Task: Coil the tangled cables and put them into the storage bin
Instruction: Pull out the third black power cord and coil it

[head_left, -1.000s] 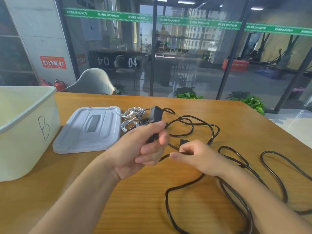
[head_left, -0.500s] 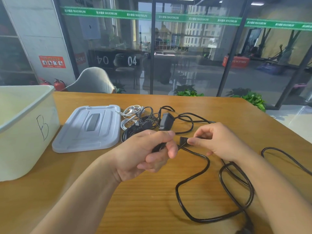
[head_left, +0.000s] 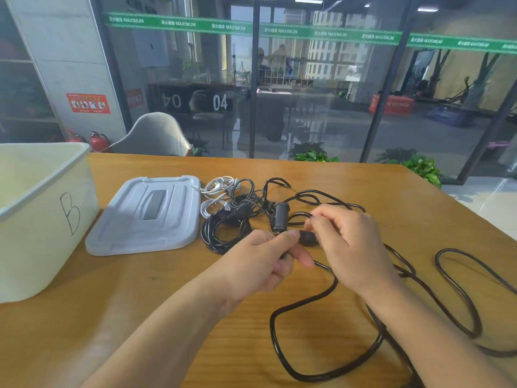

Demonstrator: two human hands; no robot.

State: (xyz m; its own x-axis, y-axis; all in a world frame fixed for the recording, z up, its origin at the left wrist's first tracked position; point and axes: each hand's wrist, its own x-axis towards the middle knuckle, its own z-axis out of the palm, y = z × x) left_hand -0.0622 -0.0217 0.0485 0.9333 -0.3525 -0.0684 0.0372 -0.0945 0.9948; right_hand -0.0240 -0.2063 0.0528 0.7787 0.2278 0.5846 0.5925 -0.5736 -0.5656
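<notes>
change: over the last second the right hand (head_left: pixel 349 247) has come up from the table's near middle to meet the left hand (head_left: pixel 260 264), carrying a small black plug (head_left: pixel 307 238) with it; the black adapter block (head_left: pixel 280 217), earlier lifted, now sits lower, just beyond the left fingers
meaning: judged from this, one loop of the black cable (head_left: pixel 321 301) is closing between the hands; coiling has only begun
left hand: fingers curled, thumb and forefinger pinching the cable just below the adapter block
right hand: fingertips (head_left: pixel 314 224) pinching the plug; other fingers loosely bent
cable: its slack trails in wide loops toward the table's right edge and near edge
other cables: a white bundle (head_left: pixel 216 193) and a black bundle (head_left: pixel 223 231) lie untouched beside the lid (head_left: pixel 145 217)
storage bin: the bin (head_left: pixel 42 219) stands at the table's left edge; its inside is not visible enough to judge
</notes>
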